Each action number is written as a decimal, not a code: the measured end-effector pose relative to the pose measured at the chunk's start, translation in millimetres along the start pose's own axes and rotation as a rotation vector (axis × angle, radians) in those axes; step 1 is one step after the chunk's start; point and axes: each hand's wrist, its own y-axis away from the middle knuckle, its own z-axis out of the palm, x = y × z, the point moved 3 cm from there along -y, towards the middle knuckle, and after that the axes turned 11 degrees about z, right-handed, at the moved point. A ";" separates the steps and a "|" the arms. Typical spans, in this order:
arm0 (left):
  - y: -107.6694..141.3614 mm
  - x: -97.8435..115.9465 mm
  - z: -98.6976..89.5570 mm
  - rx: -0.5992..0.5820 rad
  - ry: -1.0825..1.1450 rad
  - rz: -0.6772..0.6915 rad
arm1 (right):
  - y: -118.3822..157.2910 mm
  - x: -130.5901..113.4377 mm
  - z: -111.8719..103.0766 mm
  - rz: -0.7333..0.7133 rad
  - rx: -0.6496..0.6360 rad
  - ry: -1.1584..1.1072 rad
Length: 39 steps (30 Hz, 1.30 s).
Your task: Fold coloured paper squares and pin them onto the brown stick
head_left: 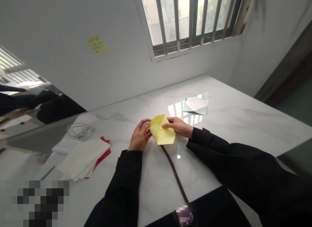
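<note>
Paper point(160, 135), yellow and folded, is at mid-frame: the right hand point(179, 126) pinches its right side; the left hand point(140, 133) seems to grip the opposite edge, fingertips partly hidden. Red and white sheets point(84, 155) lie lower left.

Yellow paper point(162, 136), grey-veined white table point(234, 123)
</note>
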 end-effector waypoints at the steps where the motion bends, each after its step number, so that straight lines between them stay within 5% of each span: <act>1: 1.3 0.0 1.2 -0.028 -0.001 -0.009 | 0.2 -0.2 0.2 -0.006 -0.008 -0.003; 6: 7.7 -6.6 6.7 -0.157 -0.056 -0.072 | 1.0 -0.5 0.9 -0.043 -0.054 -0.014; 28: 5.2 -13.6 4.2 -0.191 -0.200 0.020 | 6.7 1.1 3.8 -0.029 -0.042 0.002; 33: 6.8 -8.0 8.5 -0.173 -0.171 -0.034 | 3.1 -1.8 -3.2 -0.063 0.029 0.004; 39: 10.9 5.8 14.1 -0.230 -0.181 0.054 | 0.3 -11.2 -17.4 -0.093 0.214 -0.187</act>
